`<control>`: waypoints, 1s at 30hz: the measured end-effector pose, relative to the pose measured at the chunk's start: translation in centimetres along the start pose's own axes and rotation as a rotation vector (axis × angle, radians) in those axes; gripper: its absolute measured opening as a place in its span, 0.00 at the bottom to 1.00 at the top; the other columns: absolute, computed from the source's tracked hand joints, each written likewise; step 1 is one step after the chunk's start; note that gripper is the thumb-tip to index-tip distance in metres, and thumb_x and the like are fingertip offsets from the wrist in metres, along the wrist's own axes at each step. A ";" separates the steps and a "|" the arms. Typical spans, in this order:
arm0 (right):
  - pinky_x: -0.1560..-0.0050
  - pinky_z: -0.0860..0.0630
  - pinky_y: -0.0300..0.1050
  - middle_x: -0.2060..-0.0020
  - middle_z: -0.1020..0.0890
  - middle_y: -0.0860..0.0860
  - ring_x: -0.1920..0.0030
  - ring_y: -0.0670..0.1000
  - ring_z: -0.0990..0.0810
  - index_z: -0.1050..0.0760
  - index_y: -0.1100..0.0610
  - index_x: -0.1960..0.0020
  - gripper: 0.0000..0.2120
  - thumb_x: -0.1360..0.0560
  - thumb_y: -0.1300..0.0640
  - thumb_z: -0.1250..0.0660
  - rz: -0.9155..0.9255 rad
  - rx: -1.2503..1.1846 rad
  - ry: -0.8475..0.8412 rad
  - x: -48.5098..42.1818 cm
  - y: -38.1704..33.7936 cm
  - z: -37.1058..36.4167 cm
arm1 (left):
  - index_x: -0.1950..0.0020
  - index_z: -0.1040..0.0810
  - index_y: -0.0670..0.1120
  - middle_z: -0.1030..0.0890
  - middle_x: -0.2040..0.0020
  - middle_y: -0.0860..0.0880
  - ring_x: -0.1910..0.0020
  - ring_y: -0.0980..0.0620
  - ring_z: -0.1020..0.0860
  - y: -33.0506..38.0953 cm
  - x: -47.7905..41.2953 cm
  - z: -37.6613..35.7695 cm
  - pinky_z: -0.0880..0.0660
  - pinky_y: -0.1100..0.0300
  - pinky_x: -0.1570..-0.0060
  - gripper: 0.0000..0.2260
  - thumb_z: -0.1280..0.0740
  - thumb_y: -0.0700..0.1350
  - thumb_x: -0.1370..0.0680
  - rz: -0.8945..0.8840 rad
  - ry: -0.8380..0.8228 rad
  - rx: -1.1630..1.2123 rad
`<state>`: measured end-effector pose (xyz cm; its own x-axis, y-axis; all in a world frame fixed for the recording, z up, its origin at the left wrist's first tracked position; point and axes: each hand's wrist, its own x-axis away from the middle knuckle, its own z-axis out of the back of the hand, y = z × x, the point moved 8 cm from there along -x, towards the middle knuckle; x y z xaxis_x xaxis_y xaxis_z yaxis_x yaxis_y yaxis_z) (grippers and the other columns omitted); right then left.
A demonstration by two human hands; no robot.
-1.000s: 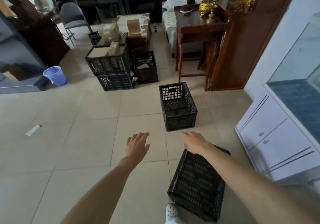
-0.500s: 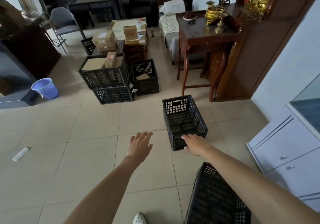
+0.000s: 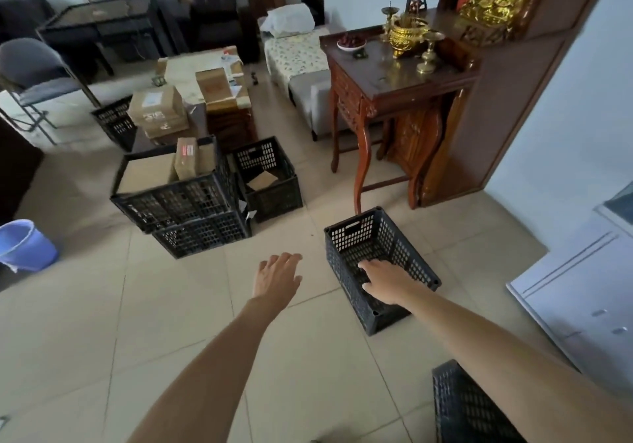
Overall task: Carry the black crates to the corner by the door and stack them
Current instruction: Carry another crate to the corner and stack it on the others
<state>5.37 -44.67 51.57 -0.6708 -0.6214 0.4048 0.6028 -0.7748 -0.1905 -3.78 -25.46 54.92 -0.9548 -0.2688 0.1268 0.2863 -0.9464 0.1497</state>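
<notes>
Pale floor tiles (image 3: 102,322) carry everything in this cluttered room. Nearest, at the bottom right edge of the view, a corner of another black crate (image 3: 469,408) shows beside the right forearm. Beyond it, both arms reach forward. The right hand (image 3: 385,279), fingers spread and gripping nothing, sits over the near rim of the empty black crate (image 3: 373,237); whether it touches the rim I cannot tell. The left hand (image 3: 277,276), also spread and empty, hovers over bare floor just left of that crate, so the right hand is nearer. The crate's long axis runs away from the person, angled slightly left. Farther off to the left, the stacked crates with boxes (image 3: 178,199) stand well apart, with a blue bucket (image 3: 24,245) at the left edge.
</notes>
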 end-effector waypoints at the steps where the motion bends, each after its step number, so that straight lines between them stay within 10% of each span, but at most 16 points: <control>1: 0.38 0.27 0.53 0.33 0.28 0.54 0.34 0.57 0.27 0.40 0.54 0.25 0.25 0.20 0.51 0.41 0.004 -0.002 -0.007 -0.9 -0.8 0.2 | 0.28 0.33 0.52 0.27 0.31 0.52 0.33 0.47 0.30 -0.7 -1.3 0.1 0.35 0.51 0.34 0.21 0.37 0.49 0.21 -0.010 -0.017 0.004; 30: 0.37 0.28 0.52 0.33 0.27 0.56 0.35 0.58 0.26 0.38 0.56 0.26 0.24 0.20 0.52 0.41 -0.543 -0.232 -0.150 -24.6 27.5 3.4 | 0.29 0.30 0.53 0.25 0.32 0.51 0.33 0.48 0.28 8.3 -40.8 -10.0 0.33 0.50 0.36 0.21 0.37 0.54 0.22 -0.289 -0.375 -0.016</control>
<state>39.89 -50.32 39.42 -0.7779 -0.1207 0.6167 0.0707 -0.9920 -0.1050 36.77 -24.09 41.17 -0.8998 0.0867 0.4277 0.0089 -0.9762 0.2166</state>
